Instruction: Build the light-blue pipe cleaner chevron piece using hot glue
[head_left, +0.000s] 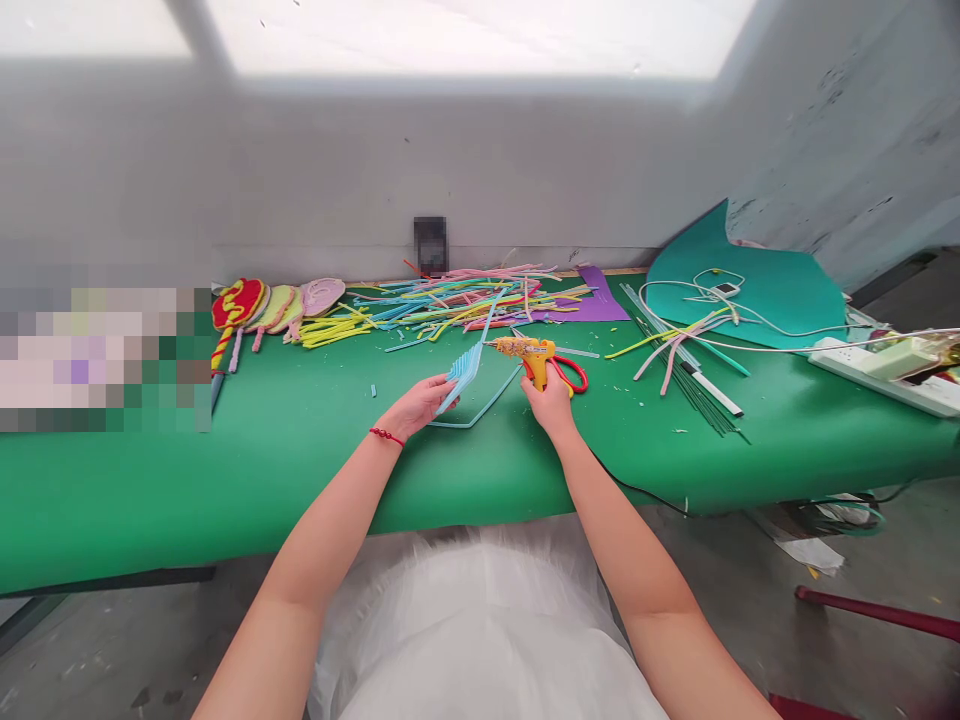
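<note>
The fingers [437, 388] of the left hand [416, 407] were clamped on the lower edge of a pale blue ribbed piece [465, 368], holding it raised and tilted so that its upper corner faced the nozzle of the glue gun [525, 352]. That angle apparently kept the piece off the counter [225, 450] and within the nozzle's reach. The fingers [535, 386] of the right hand [553, 403] were closed around the glue gun's grip, with the barrel pointing left toward the blue piece. Whether the nozzle touched the piece could not be told. Just right of the glue gun, partly behind the hand, lay red-handled scissors [574, 376]. Below and left of the gun, a thin blue strip [480, 412] rested bent on the counter. Beyond the gun a loose heap of coloured strips [465, 295] spread along the wall side, close enough to pick from. Far left of the gun sat a row of round fuzzy pieces on sticks [262, 305], seemingly set aside from the working spot. Right of the gun lay a purple sheet [600, 300], then a teal sheet [750, 280], and furthest right a white power strip [877, 375], probably feeding the gun's cord.
</note>
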